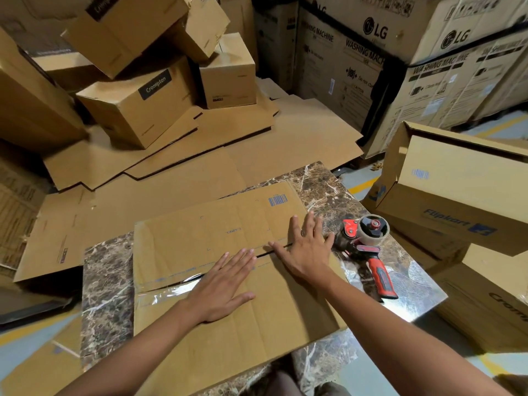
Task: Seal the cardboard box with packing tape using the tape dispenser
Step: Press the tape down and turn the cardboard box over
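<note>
A brown cardboard box (pixel 200 238) lies on a marble-patterned table (pixel 105 281), its two top flaps meeting at a seam with a narrow gap. Clear tape covers the left part of that seam. My left hand (pixel 225 284) rests flat, fingers spread, on the near flap beside the seam. My right hand (pixel 303 247) presses flat across the seam near the box's right end. The red and black tape dispenser (pixel 368 244) with its tape roll lies on the table just right of my right hand, untouched.
Flattened cardboard sheets (pixel 200 155) cover the floor behind the table. Stacked Crompton boxes (pixel 143 101) stand at back left, large LG washing machine cartons (pixel 357 67) at back right. Flipkart boxes (pixel 457 195) crowd the table's right side.
</note>
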